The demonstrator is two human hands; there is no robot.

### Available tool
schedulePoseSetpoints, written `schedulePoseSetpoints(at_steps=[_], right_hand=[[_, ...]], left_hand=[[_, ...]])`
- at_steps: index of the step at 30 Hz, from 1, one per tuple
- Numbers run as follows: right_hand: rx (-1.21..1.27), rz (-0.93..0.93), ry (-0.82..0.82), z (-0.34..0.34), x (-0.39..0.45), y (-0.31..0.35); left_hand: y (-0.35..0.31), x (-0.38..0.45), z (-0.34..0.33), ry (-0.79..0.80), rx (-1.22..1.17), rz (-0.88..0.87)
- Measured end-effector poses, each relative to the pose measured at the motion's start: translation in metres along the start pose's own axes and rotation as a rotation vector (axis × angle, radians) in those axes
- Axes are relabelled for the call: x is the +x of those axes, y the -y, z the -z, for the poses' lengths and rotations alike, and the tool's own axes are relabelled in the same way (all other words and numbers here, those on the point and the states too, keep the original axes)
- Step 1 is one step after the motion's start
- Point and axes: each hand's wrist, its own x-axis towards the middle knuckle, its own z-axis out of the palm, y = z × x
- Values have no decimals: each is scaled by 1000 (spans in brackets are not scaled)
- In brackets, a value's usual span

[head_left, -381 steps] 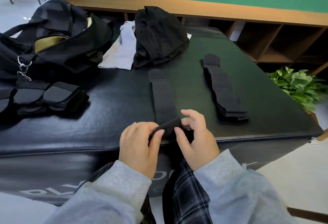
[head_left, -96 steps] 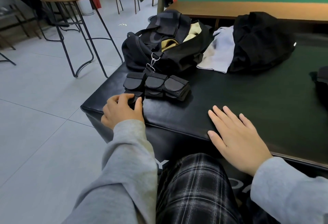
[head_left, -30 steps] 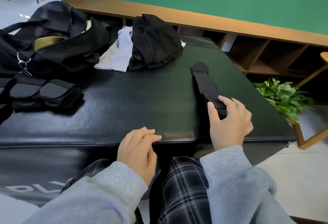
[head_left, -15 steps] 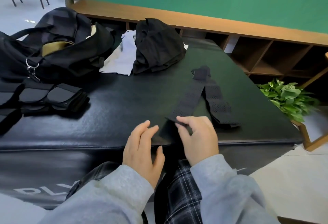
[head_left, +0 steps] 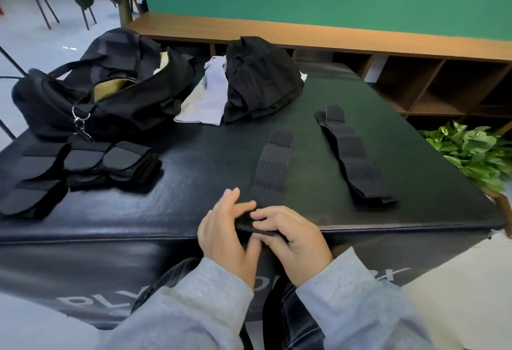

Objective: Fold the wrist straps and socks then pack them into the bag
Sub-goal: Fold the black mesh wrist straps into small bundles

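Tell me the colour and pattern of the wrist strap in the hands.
Black, with a perforated dot pattern; the wrist strap shows best in the head view.

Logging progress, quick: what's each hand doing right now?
Left hand: holds the near end of the wrist strap.
Right hand: pinches that same end.

White letters on the black box's (head_left: 83,266) front side read "PLY" — the rest is covered. Farther right a few slanted strokes show — too partial to read.
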Motion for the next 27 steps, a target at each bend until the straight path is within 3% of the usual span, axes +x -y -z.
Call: schedulePoseSetpoints(at_steps=[6,12,15,18,22,27], right_hand=[[-135,-65,-36,11,2,-3],[-195,-324,-12,19,-1,1],[-186,-315,-107,14,-2,0],[-191,-281,-154,8,-1,-3],[-342,-149,-88,4,1,-9],[-493,-127,-49,2,0,-11]], left_hand=[[3,-1,-3,33,54,45],[-3,0,2,1,22,86],[0,0,1,-7,-9,119],[2,3,1,-58,83,42],[8,1,-4,-43,205,-85],[8,0,-9,-59,244,-73]])
